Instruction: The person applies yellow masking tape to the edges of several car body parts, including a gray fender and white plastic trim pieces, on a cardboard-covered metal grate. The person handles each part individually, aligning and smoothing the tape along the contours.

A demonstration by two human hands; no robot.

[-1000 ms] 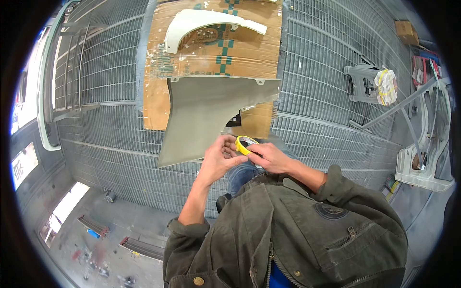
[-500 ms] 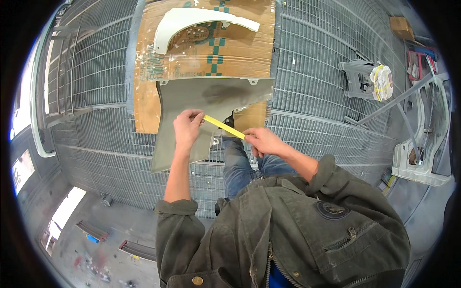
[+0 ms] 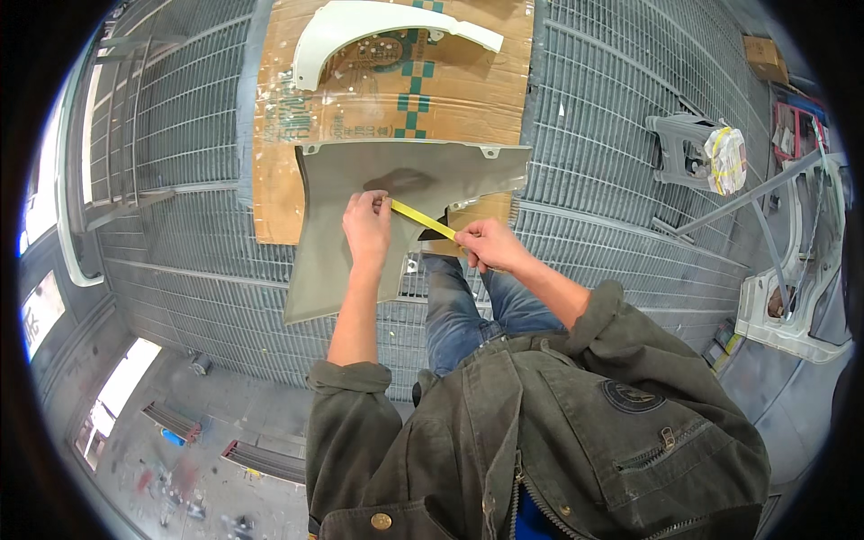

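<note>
Left hand (image 3: 367, 229): pressing the end of a yellow tape strip (image 3: 423, 219) onto the grey panel (image 3: 360, 225), fingers curled down, centre of frame.
Right hand (image 3: 486, 245): pinching the strip's other end, fingers closed around it, right of centre; roll not visible.
Yellow tape strip: stretching taut between both hands, slanting down to the right.
Grey panel: lying partly on cardboard (image 3: 279, 144), upper centre, over metal grating (image 3: 612, 135).
White fender (image 3: 360, 22): resting at top on the cardboard.

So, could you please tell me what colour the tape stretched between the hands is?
Yellow: the tape shows best in the head view.
</note>
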